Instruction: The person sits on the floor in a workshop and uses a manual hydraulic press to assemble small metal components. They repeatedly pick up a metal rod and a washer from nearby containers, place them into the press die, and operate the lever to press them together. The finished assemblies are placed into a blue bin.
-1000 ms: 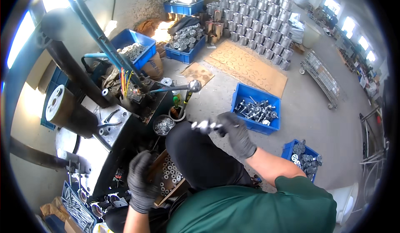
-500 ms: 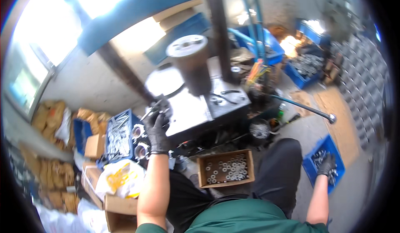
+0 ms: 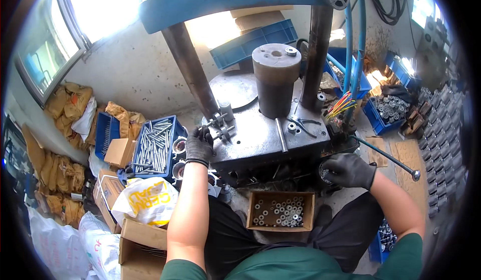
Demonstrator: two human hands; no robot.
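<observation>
My gloved left hand (image 3: 199,146) is at the left edge of the steel press table (image 3: 260,138), fingers closed on a short metal pin assembly (image 3: 220,128) that stands there beside another. My gloved right hand (image 3: 349,170) is curled over a small round bowl of parts (image 3: 323,173) at the table's front right corner; what it holds is hidden. A dark steel cylinder (image 3: 276,79) stands upright in the middle of the table. An open cardboard box of small washers (image 3: 281,212) rests on my lap between my arms.
A blue crate of long steel rods (image 3: 156,147) sits left of the press, with cardboard boxes (image 3: 135,240) and sacks (image 3: 62,180) around it. A lever with a ball end (image 3: 391,159) sticks out to the right. Blue bins of metal parts (image 3: 388,110) stand beyond it.
The view swung from the floor on the right to the press. My left hand went from the lap box to the pins; my right hand came up from a blue bin to the bowl.
</observation>
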